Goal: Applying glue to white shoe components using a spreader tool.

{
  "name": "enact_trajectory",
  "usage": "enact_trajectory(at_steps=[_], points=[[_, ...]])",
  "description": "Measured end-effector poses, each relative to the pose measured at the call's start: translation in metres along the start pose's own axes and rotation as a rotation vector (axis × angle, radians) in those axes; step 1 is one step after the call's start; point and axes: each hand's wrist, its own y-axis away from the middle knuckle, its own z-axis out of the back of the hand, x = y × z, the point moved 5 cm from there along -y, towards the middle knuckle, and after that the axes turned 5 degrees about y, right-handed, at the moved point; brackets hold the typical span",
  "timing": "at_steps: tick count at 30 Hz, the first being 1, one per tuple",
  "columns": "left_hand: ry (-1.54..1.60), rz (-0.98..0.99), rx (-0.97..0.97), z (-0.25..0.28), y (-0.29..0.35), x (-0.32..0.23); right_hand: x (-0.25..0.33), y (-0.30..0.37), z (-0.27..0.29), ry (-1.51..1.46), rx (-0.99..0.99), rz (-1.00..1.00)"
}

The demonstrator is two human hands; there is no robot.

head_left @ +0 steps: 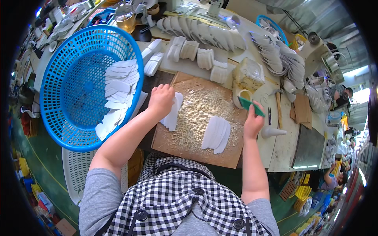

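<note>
My right hand (253, 124) grips a flat green glue spreader (248, 104) over the mouth of a small pale pot (243, 95) at the board's right edge. My left hand (161, 101) is closed, its fingers curled beside a fanned stack of white insole-shaped pieces (172, 114) on the board's left side. What those fingers hold, if anything, is hidden. A second fanned stack of white pieces (217, 134) lies at the board's near right. Lumpy, cream-coloured residue, like dried glue, covers the middle of the brown board (173, 146).
A big blue perforated basket (47, 88) at left holds many loose white pieces (120, 84). Behind the board stand tied white bundles (189, 50) and rows of curved white parts (201, 33). A yellowish block (249, 74), a hammer (279, 108) and a white cone-shaped thing (272, 131) lie right.
</note>
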Motion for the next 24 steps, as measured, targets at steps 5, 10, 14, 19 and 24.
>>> enact_trajectory(at_steps=[5,10,14,19,24], points=[[0.498,0.088,0.164,0.044,-0.008,-0.049,-0.046,-0.046,0.003,0.193,-0.018,0.021],[0.473,-0.547,-0.295,0.025,0.037,-0.123,-0.068,-0.051,0.002,0.064,-0.004,-0.226],[0.332,-0.650,0.025,-0.044,0.092,-0.139,-0.061,-0.021,0.008,-0.150,0.157,-0.437],[0.144,-0.558,0.327,-0.062,0.098,-0.140,-0.046,0.050,-0.038,-0.207,0.568,-0.467],[0.198,-0.461,0.403,-0.061,0.102,-0.127,-0.018,0.077,-0.042,-0.079,0.308,0.180]])
